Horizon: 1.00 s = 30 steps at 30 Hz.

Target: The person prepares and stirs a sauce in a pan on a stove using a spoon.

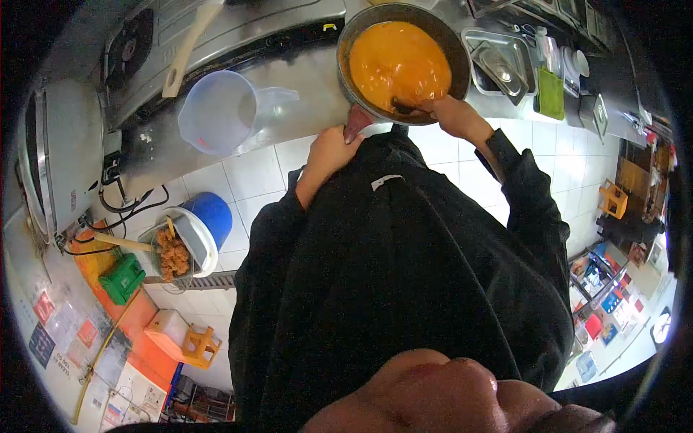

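Observation:
A wide dark pan (462,66) holds smooth orange sauce (393,61) with a glossy surface. My left hand (330,151) is closed around the pan's reddish handle (357,121), which may be wrapped in cloth. Over the near right rim, my right hand (460,119) grips a black utensil (406,108) whose end dips into the sauce. Its kind is hidden by the sauce and my fingers. Left of the pan, a translucent plastic measuring jug (220,112) stands on the steel counter (303,79), apart from both hands.
A steel tray (533,61) with metal pieces sits right of the pan, beside a green cloth (550,94). A wooden paddle (189,50) lies at the upper left. Below it on the left, a strainer of fried food (173,252) rests near a blue bucket (211,216).

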Available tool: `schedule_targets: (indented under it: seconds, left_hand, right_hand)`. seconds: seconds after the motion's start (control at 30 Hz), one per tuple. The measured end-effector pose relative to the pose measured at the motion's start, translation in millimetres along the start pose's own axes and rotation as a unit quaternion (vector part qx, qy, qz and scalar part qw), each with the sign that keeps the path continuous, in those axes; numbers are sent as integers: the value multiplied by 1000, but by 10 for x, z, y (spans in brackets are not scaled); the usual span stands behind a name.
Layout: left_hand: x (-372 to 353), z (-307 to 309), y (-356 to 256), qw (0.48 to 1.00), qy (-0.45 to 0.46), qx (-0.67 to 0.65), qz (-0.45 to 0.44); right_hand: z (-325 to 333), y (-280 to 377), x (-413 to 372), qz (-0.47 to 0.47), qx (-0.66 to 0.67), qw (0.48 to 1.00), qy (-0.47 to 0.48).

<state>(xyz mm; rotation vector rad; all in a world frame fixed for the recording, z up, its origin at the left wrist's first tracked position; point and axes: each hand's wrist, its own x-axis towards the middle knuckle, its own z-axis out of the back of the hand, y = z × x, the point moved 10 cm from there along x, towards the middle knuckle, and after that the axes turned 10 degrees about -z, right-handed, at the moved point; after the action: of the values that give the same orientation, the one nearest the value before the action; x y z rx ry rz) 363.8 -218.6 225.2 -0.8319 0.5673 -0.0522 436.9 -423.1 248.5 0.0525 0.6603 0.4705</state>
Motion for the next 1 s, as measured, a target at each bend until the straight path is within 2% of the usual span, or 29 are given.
schedule_targets:
  seconds: [0.1, 0.23, 0.3, 0.33, 0.4, 0.47, 0.53, 0.63, 0.73, 0.8, 0.9, 1.0]
  left_hand:
    - [23, 9, 18, 998, -47, 7, -28]
    - [4, 53, -19, 998, -47, 17, -35]
    - [25, -17, 22, 1000, -14, 21, -13]
    - [23, -44, 20, 1000, -13, 21, -14]
    - [17, -6, -31, 996, -72, 12, -57]
    - [44, -51, 18, 993, -92, 8, -69]
    - [29, -12, -24, 991, -113, 3, -78]
    - [10, 10, -17, 990, -124, 25, -68]
    - [59, -94, 72, 995, -84, -4, -47]
    - [59, -120, 90, 998, -64, -3, -30]
    - [65, -147, 109, 999, -45, -1, -17]
    - [-17, 10, -56, 996, -77, -18, -34]
  right_hand:
    - [113, 205, 50, -1, 39, 999, -38]
    - [257, 579, 171, 4, 33, 994, -100]
    - [299, 675, 272, -12, -7, 988, -156]
    - [329, 775, 345, 5, -83, 976, -203]
    - [340, 824, 492, -18, -77, 969, -235]
    - [403, 835, 602, -37, -71, 960, -267]
    - [486, 776, 695, -85, -96, 946, -297]
    - [524, 574, 895, -110, -121, 947, -276]
    - [615, 371, 950, -112, -154, 930, -315]
    - [547, 77, 1081, -118, -164, 929, -309]
    - [510, -242, 971, -114, -182, 938, -274]
    - [557, -564, 688, -149, -131, 924, -328]
